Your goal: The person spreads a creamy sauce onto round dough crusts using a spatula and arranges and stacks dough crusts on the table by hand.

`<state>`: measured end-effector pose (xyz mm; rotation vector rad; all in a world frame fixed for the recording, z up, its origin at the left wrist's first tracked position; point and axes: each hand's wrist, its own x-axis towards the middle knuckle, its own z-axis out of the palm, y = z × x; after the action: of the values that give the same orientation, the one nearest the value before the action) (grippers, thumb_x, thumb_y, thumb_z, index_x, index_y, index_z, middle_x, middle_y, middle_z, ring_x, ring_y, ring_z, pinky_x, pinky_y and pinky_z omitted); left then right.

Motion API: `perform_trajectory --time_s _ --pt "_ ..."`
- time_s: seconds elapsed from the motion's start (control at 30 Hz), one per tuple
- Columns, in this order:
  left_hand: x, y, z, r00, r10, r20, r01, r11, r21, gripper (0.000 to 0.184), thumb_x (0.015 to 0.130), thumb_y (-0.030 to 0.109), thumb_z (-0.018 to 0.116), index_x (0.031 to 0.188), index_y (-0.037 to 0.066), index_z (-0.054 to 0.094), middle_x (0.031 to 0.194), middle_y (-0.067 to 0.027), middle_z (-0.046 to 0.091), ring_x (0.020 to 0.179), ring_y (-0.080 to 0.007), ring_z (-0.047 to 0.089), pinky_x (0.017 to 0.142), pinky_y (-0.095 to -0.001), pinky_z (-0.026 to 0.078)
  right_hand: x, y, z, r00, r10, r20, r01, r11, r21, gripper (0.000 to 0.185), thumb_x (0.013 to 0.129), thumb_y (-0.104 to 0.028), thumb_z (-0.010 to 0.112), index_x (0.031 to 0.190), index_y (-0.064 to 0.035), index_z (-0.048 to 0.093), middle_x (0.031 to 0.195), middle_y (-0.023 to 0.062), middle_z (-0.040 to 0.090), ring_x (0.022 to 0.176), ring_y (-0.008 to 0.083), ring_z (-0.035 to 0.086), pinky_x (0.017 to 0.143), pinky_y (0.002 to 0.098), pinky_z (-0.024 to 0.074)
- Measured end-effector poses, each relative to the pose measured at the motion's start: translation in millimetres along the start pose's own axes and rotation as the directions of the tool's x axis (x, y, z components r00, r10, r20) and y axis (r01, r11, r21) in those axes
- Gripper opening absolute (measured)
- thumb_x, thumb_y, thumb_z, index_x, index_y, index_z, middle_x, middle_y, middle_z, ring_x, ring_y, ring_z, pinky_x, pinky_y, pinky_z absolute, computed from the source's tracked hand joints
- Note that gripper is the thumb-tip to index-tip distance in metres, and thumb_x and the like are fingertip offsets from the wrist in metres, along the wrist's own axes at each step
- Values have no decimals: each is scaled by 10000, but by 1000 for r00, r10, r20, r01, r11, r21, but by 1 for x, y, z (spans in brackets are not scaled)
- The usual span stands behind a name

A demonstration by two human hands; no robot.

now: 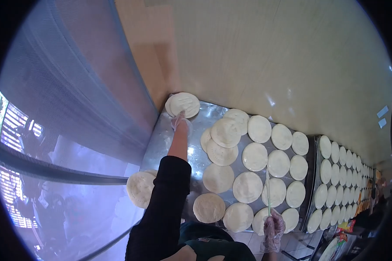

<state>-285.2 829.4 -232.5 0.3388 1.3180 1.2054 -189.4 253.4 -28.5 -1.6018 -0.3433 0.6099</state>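
Between the hands (178, 122), pale dough rounds (247, 187)

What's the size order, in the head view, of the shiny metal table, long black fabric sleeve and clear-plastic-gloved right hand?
Largest to smallest:
1. Shiny metal table, dough-covered areas included
2. Black fabric sleeve
3. Gloved right hand

The single view looked forward and down from head height, close over the metal table (161, 139). It faced the wall (270, 56), with the shirt (220, 249) at its bottom edge
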Motion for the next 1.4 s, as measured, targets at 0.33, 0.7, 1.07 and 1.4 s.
perform_trajectory --time_s 0.33,0.7,1.07,1.4 --pt "-4 19 -45 980 -116 164 157 950 -270 501 848 53 670 1322 39 509 1256 -153 590 1134 -333 588 911 -495 527 -8 -18 26 995 86 -45 -89 995 -53 278 914 -31 639 1191 -29 654 904 14 606 712 54 527 601 197 433" --pt "-12 40 -198 837 23 546 -417 -620 665 240 820 242 702 1043 153 716 1224 -87 658 1116 -305 629 924 -394 514 5 10 31 998 -58 8 59 997 -51 312 932 -97 647 1241 -65 615 790 -36 553 658 44 486 563 195 394" --pt "-98 -50 -4 870 61 489 -475 371 798 784 771 530 709 1319 1 522 1300 -196 591 1214 -346 569 1004 -397 465 -10 8 24 998 -2 -62 5 999 40 293 901 -65 676 1190 -20 655 1009 51 645 703 69 547 599 214 462" --pt "-112 -68 19 695 -300 653 -622 205 756 790 670 601 753 1249 79 628 1203 -172 657 1121 -318 635 942 -377 511 -16 14 23 988 53 -143 -44 997 61 290 906 -57 669 1192 -13 654 938 23 623 689 66 532 579 209 437"
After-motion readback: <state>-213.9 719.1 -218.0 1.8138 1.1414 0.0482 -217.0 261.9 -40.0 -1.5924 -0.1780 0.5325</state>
